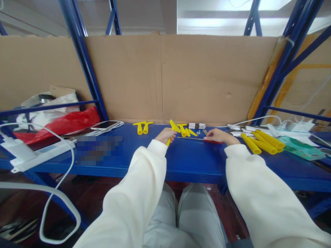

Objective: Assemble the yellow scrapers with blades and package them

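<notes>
My left hand [165, 135] is closed around a yellow T-shaped plastic handle [174, 126], its wide end showing above the fingers and its lower end below them. My right hand [216, 135] has thumb and fingers pinched together, with a small flat grey piece [205, 132] at the fingertips. Just beneath it lies a screwdriver [191, 138] with a thin metal shaft and a red handle, partly covered by the hand. Between my hands are another yellow T-shaped handle [183, 130], small yellow pieces [191, 132], tiny metal parts [198, 132] and a stack of white packs [197, 126].
Two yellow T-shaped handles [142, 127] stand at the back left of the blue bench [144, 165]. Several yellow tubes [263, 142] lie right, beside a green packet [301, 148]. Left are a phone [104, 125], power strip [42, 155] and red bag [64, 124]. Cardboard [181, 79] walls the back.
</notes>
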`<state>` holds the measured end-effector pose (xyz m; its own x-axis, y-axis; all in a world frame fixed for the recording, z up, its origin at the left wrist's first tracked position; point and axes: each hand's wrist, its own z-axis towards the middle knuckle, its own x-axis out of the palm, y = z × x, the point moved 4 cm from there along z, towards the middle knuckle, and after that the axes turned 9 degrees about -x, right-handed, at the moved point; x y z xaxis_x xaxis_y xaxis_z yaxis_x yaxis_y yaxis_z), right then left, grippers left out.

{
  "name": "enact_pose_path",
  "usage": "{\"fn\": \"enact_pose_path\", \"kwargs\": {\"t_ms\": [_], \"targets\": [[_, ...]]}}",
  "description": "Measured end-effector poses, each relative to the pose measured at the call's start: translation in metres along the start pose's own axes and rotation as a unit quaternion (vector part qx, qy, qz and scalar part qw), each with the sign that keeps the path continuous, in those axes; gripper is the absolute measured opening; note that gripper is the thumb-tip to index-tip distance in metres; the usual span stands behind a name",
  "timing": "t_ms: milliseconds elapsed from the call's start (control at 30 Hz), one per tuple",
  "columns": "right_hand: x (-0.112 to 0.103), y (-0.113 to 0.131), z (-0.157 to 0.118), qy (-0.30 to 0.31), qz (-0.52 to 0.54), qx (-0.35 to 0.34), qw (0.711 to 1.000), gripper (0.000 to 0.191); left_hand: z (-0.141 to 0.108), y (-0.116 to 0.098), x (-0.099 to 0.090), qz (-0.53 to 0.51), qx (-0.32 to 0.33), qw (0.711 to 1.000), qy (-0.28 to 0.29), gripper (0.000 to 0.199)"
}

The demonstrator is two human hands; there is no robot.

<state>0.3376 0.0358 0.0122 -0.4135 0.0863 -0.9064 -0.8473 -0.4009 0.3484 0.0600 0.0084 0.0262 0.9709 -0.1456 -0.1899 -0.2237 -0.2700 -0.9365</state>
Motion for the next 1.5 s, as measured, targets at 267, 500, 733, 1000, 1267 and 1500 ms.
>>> {"fn": "enact_pose_path", "kwargs": {"t_ms": [267, 500, 733, 1000, 1267, 1500], "targets": [[0.008, -0.009, -0.006, 0.022, 0.01, -0.015, 1.0, 0.025, 0.006, 0.004, -0.006, 0.035, -0.019, 0.999, -0.031, 0.021], [0.012, 0.005, -0.008, 0.016, 0.031, -0.043, 0.998, 0.021, 0.013, 0.009, -0.007, 0.037, -0.044, 0.998, -0.036, 0.023], [0.01, 0.008, -0.009, 0.003, 0.025, -0.056, 0.998, 0.022, 0.022, 0.013, -0.01, 0.025, -0.055, 0.998, -0.034, 0.026], [0.007, 0.013, -0.01, -0.009, 0.037, -0.059, 0.997, 0.023, 0.019, 0.012, -0.011, 0.029, -0.056, 0.997, -0.039, 0.024], [0.007, 0.017, -0.011, -0.015, 0.047, -0.056, 0.997, 0.016, 0.014, 0.01, -0.01, 0.042, -0.055, 0.997, -0.043, 0.021], [0.007, 0.016, -0.01, -0.013, 0.043, -0.062, 0.997, 0.02, 0.015, 0.01, -0.009, 0.052, -0.06, 0.996, -0.041, 0.019]]}}
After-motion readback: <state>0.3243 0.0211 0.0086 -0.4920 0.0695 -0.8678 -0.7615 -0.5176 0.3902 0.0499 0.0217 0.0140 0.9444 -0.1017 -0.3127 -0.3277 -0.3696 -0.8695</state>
